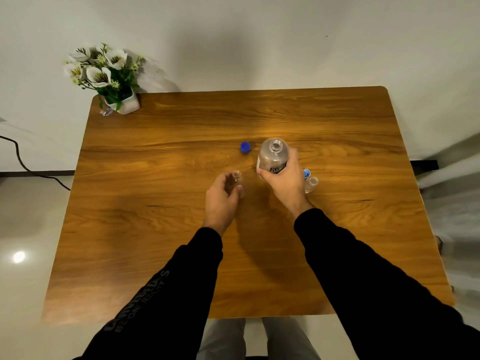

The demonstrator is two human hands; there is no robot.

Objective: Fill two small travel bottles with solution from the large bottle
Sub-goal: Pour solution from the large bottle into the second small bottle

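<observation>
Big bottle uncapped, upright on desk, right hand fingers wrapped round it; left hand fingers curl round one open vial; other vial open alongside; apparently neither filled yet.

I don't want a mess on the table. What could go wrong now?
1. The small bottle in the left hand has a very narrow mouth, so solution poured from the large bottle in the right hand could easily miss and spill on the wooden table.
2. The second small bottle stands open right beside the right wrist, so a bump might tip it.
</observation>
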